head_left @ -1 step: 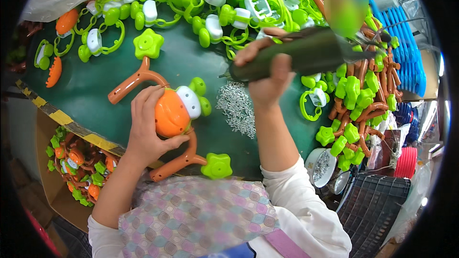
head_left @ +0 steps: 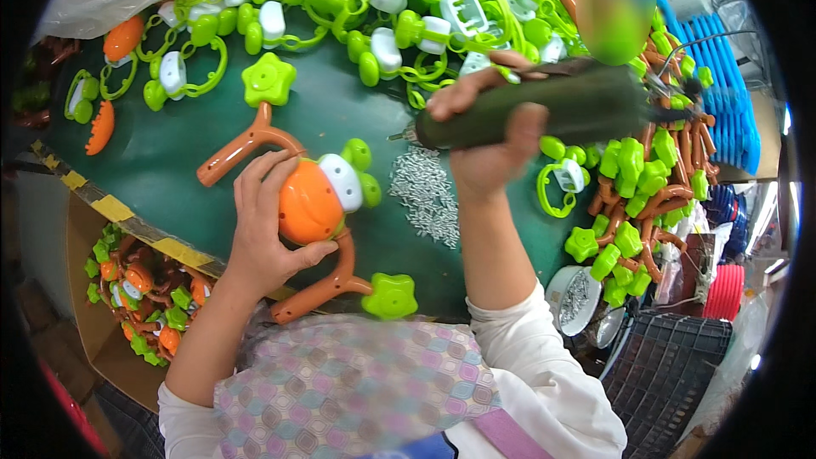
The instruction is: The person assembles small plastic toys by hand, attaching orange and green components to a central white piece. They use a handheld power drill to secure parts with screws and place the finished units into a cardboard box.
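Here's the right hand [head_left: 500, 138], right of centre and a touch blurred, fingers and thumb wrapped round a dark driver [head_left: 544, 106]. The driver lies almost level across the frame, its thin bit [head_left: 399, 135] pointing left, and the forearm rises to it from the lower right.

Now the key line: the orange body [head_left: 310, 206] sits left of that bit and lower in the frame, with clear space between. The left hand [head_left: 263, 208] is the nearer one — right on it, fingers over the upper left edge, thumb curled below, a steadying hold.

Out from there, a white piece [head_left: 339, 181] and green ears [head_left: 358, 155] face upper right. One brown limb [head_left: 259, 136] runs above, another [head_left: 330, 282] below, each with a green star — so the whole figure stretches top to bottom.

Loose screws [head_left: 423, 197] heap just below the bit, mid-frame; green-and-white parts [head_left: 382, 47] crowd the top; a filled box [head_left: 85, 310] stands lower left.
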`<move>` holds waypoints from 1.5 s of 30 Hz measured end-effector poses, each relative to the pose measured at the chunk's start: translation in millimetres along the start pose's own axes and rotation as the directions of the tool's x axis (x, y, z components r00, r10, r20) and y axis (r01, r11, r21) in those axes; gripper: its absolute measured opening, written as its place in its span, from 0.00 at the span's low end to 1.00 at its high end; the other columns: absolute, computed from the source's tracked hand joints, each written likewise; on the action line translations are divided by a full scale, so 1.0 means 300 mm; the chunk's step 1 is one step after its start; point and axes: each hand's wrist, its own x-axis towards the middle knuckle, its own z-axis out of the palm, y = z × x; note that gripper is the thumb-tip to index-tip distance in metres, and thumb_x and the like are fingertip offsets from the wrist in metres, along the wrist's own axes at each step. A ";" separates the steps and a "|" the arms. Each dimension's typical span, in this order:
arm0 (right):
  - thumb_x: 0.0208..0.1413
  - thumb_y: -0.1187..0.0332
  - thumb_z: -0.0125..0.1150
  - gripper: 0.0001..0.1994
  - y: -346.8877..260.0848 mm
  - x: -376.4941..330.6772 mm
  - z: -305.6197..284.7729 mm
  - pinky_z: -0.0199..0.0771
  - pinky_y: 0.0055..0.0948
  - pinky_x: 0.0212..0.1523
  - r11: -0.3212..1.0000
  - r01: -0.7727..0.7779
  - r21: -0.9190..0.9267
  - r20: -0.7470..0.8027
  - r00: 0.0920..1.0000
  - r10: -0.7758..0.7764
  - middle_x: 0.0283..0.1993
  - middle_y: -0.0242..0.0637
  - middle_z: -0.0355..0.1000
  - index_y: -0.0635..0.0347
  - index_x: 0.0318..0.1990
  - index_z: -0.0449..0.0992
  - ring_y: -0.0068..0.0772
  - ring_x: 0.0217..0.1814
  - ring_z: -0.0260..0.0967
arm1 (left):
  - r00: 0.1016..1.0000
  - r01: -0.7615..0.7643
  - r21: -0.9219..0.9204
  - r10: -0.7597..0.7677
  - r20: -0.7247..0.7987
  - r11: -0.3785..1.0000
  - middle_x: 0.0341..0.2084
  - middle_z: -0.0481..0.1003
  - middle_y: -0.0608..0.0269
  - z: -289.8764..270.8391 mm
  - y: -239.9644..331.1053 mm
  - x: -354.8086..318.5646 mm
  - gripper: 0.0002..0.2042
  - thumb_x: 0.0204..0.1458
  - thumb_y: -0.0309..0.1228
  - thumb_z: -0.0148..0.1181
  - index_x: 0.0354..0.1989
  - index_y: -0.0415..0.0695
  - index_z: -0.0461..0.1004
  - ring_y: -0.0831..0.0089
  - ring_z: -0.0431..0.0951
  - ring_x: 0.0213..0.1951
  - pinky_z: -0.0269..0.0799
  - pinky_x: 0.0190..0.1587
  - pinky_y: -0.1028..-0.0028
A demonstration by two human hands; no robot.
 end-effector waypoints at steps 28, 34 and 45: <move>0.51 0.38 0.69 0.41 -0.023 -0.023 0.318 0.79 0.36 0.36 0.961 -0.262 0.084 0.328 0.918 0.221 0.30 0.42 0.72 0.67 0.56 0.62 0.35 0.30 0.74 | 0.916 0.387 -0.398 -0.395 0.065 0.832 0.55 0.62 0.50 0.045 0.059 0.018 0.39 0.45 0.33 0.74 0.65 0.41 0.59 0.55 0.66 0.58 0.64 0.62 0.61; 0.47 0.38 0.73 0.40 0.074 -0.028 0.314 0.75 0.28 0.33 0.945 -0.314 0.092 0.436 0.866 0.245 0.29 0.39 0.73 0.64 0.53 0.65 0.28 0.29 0.73 | 0.926 0.344 -0.480 -0.375 0.032 0.807 0.52 0.61 0.52 0.067 0.039 0.016 0.35 0.46 0.31 0.72 0.61 0.40 0.60 0.57 0.67 0.56 0.65 0.60 0.62; 0.55 0.43 0.67 0.38 0.094 -0.056 0.319 0.68 0.22 0.26 0.987 -0.159 -0.010 0.313 0.937 0.154 0.29 0.39 0.74 0.71 0.57 0.64 0.23 0.26 0.69 | 0.938 0.329 -0.480 -0.338 0.071 0.813 0.50 0.63 0.53 0.087 0.019 0.019 0.35 0.46 0.31 0.71 0.61 0.38 0.59 0.60 0.69 0.52 0.68 0.57 0.63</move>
